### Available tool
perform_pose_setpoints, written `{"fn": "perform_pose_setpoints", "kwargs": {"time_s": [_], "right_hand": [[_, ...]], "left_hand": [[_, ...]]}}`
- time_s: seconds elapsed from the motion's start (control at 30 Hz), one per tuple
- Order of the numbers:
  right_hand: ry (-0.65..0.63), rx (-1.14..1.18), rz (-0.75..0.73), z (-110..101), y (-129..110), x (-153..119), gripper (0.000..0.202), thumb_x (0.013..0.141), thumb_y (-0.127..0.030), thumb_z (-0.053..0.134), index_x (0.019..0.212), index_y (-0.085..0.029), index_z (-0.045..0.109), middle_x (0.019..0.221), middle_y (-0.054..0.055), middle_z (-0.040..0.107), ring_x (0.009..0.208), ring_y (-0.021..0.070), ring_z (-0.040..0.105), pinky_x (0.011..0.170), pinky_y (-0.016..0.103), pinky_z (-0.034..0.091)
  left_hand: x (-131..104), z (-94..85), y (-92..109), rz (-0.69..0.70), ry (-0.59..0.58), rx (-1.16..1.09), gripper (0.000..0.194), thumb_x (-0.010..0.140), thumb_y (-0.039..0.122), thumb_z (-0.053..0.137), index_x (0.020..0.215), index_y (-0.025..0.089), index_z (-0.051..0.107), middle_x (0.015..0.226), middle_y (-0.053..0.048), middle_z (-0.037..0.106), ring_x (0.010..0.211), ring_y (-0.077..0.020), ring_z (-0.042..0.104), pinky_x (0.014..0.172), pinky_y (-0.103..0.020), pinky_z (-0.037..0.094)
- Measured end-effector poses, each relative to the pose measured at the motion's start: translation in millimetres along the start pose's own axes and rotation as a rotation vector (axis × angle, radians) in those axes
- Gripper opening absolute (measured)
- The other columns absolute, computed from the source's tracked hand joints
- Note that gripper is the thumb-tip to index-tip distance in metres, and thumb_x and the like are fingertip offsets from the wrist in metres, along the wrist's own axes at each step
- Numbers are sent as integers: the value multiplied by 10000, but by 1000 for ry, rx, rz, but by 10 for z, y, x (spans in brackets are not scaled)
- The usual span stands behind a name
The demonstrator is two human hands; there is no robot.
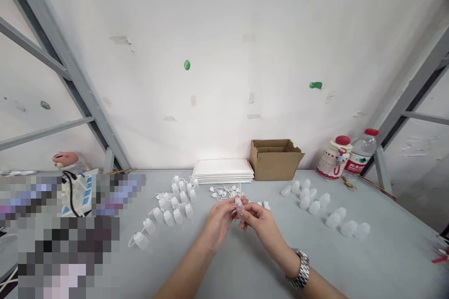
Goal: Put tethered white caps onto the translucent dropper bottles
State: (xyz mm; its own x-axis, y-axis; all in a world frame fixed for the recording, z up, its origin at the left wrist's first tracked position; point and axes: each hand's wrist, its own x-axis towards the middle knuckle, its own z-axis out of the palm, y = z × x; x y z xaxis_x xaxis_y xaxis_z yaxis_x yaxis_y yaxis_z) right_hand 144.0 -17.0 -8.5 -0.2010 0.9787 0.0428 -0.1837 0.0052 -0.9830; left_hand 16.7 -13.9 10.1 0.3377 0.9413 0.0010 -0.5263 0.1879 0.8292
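Note:
Low over the middle of the table, a small translucent plastic bottle [241, 213] is held upright between both hands. My right hand [260, 218] is closed round its body with thumb and fingers. My left hand [220, 223] pinches it near the neck, where a white cap [238, 201] with a thin strap sticking up sits on top. Fingers hide part of the bottle, so I cannot tell how far the cap is seated. Just behind the hands lies a small pile of loose white strapped caps [224, 191], with a few white pieces [264, 205] beyond my right hand.
Several capped bottles [168, 217] stand in rows at left, and several uncapped ones [314, 206] at right. Along the wall are stacked white packages [223, 170], an open cardboard box [275, 168], a decorated red-lidded bottle [335, 159] and a water bottle [361, 152]. A blurred-out area covers the left.

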Motion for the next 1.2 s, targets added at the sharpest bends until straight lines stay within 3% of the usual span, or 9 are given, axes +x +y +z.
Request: {"fn": "perform_pose_setpoints", "kwargs": {"time_s": [0.17,0.27,0.43,0.8,1.03,1.2], "right_hand": [[-128,244,94,16,-58,-31,340,699,-453,674,574,-148,591,502,-16,541,475,88,441,486,222,328],[-227,371,140,6,-47,-33,318,707,-417,684,601,-125,618,495,-13,525,446,68,403,467,212,293],[-357,574,226,7,-19,-30,228,708,-328,702,712,-104,661,576,-5,542,411,29,339,451,195,277],[-397,647,290,23,-42,-69,190,690,-278,711,676,-106,630,468,-72,388,381,16,212,398,158,222],[-415,681,294,13,-37,-85,165,695,-266,705,699,-111,649,480,-54,462,359,6,180,379,163,186],[-447,696,290,24,-72,-97,163,703,-265,699,692,-109,653,448,-67,438,338,-2,184,373,153,183]], "left_hand": [[-2,-26,-3,-47,0,11,236,716,241,555,847,104,695,789,-91,662,639,-161,549,611,-280,406],[-15,-17,35,-74,0,28,228,725,233,544,825,101,701,798,-99,676,720,-185,580,668,-280,416],[-53,8,115,-93,-97,24,231,747,208,521,842,96,700,853,-114,687,846,-217,595,813,-316,408],[-65,-3,93,-161,-130,-60,314,739,222,460,921,101,686,904,-114,675,916,-237,574,865,-339,377],[-76,25,88,-193,-145,-78,324,762,242,442,926,101,683,908,-104,671,948,-235,559,900,-331,340],[-81,34,66,-210,-144,-106,323,772,256,443,917,99,684,914,-111,670,944,-235,566,876,-329,367]]}}
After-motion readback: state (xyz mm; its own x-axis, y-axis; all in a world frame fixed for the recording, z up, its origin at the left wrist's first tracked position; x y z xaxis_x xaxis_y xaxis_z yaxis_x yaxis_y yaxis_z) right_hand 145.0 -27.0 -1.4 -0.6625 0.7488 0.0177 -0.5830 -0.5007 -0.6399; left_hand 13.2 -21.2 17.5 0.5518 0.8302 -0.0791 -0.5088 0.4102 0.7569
